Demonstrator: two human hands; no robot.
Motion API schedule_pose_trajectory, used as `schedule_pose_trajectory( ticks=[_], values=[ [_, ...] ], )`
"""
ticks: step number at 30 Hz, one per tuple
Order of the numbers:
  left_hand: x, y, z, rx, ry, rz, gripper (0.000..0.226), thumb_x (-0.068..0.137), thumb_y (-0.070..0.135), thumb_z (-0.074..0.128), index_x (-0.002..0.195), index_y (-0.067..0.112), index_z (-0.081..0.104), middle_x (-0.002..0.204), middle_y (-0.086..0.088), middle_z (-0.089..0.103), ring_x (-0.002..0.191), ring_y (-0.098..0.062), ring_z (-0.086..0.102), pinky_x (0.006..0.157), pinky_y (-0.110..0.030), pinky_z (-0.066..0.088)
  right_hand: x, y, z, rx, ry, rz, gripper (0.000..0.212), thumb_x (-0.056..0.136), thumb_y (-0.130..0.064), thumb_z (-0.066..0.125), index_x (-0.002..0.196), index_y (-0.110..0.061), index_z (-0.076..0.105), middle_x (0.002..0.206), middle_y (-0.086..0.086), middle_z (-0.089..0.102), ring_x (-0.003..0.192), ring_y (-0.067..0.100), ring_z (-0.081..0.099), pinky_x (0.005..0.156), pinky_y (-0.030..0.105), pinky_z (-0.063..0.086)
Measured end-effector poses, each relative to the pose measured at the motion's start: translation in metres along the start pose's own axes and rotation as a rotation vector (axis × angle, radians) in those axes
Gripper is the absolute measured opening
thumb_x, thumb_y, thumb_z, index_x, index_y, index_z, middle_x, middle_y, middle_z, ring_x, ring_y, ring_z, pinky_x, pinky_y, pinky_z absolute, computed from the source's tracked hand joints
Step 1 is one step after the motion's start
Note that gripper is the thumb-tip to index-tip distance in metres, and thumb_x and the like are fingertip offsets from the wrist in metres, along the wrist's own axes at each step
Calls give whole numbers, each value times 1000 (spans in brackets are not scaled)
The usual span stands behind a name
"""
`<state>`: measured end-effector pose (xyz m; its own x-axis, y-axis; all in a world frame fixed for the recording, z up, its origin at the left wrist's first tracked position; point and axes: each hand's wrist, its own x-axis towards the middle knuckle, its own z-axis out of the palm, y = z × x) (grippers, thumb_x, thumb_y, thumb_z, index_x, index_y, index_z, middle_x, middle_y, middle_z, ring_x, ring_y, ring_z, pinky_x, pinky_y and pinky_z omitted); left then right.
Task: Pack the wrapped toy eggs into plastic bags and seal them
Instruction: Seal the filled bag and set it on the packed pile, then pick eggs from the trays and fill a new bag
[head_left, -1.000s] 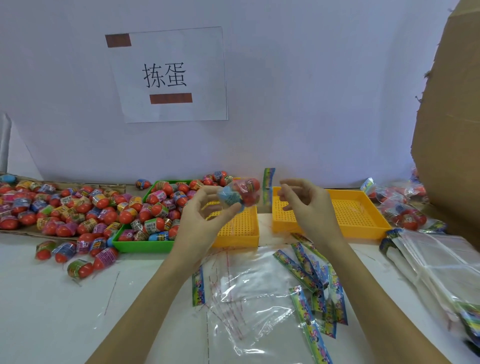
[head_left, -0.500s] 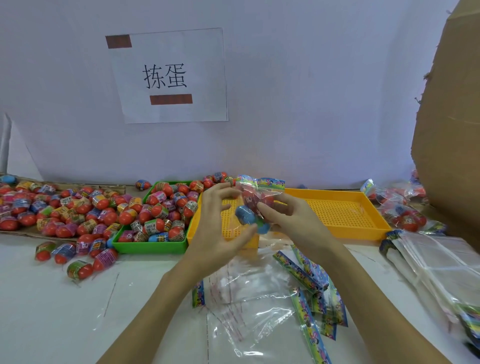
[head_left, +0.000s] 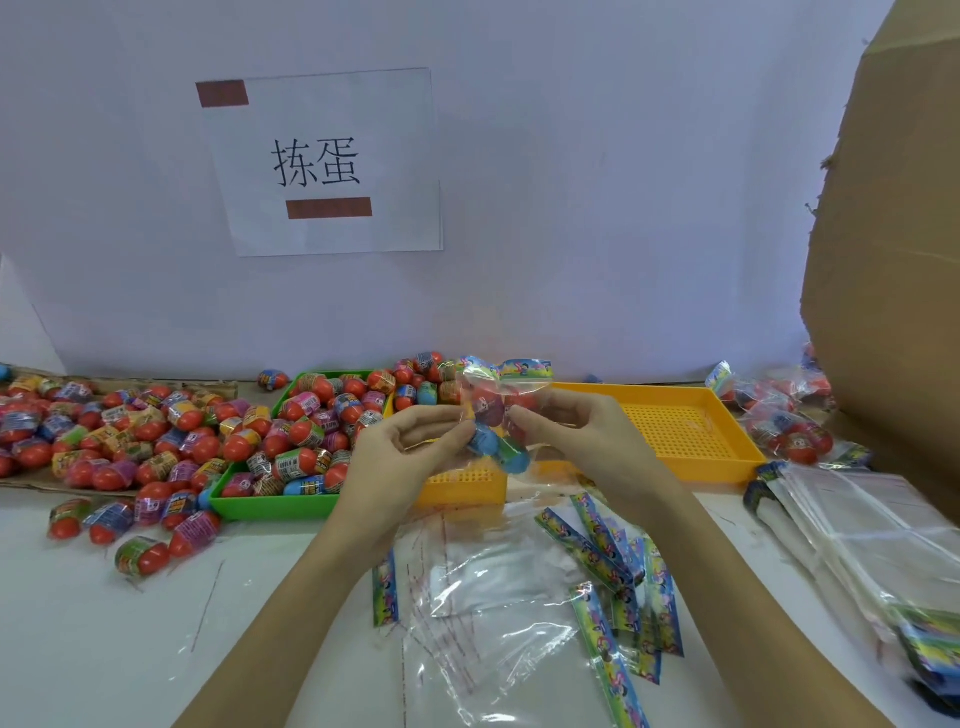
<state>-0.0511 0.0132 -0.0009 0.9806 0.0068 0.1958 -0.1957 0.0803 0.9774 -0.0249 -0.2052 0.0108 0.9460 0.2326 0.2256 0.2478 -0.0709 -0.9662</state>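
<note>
Between my hands hangs a clear plastic bag (head_left: 493, 415) with red and blue wrapped toy eggs inside and a colourful header strip on top. My left hand (head_left: 410, 447) pinches its left side and my right hand (head_left: 566, 431) pinches its right side, above the near yellow tray (head_left: 467, 486). A green tray (head_left: 270, 506) to the left holds several loose wrapped eggs (head_left: 311, 431). More loose eggs (head_left: 104, 441) lie on cardboard and on the table at far left.
Empty clear bags (head_left: 483, 597) and colourful header strips (head_left: 613, 566) lie on the white table in front of me. A second yellow tray (head_left: 675, 431) stands to the right. Filled bags (head_left: 789, 426) and a stack of bags (head_left: 872, 545) lie far right, beside a cardboard box (head_left: 893, 260).
One second ago only my left hand held the bag of eggs. My right hand has since come in and taken the bag's right side, and the bag has come lower and nearer to me.
</note>
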Motion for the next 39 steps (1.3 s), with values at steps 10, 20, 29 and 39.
schedule_pose_trajectory(
  ticks=[10,20,29,39],
  values=[
    [4,-3,-8,146,-4,14,21,83,16,83,102,8,79,91,-9,81,82,-26,80,69,-22,63,3,14,-60,134,816,39,42,93,-52,70,98,-10,66,54,-4,59,43,10,49,39,22,36],
    [6,-10,0,453,16,102,7,90,22,81,97,24,79,90,15,78,84,-8,74,67,-12,57,5,22,-82,580,886,101,37,100,9,55,137,7,53,118,20,71,95,24,76,70,23,62],
    [-3,-10,3,875,-129,633,26,90,44,72,94,20,78,93,13,67,95,-12,57,88,-28,47,-2,4,-42,-247,118,133,17,102,-23,63,96,-13,76,76,4,74,59,11,66,54,22,50],
    [-9,-27,14,1117,-624,566,57,84,82,59,115,38,78,111,26,61,112,-1,35,100,-22,26,-6,6,-27,-809,-400,217,31,89,-50,76,91,-19,78,74,-7,77,66,6,72,66,27,59]
  ],
)
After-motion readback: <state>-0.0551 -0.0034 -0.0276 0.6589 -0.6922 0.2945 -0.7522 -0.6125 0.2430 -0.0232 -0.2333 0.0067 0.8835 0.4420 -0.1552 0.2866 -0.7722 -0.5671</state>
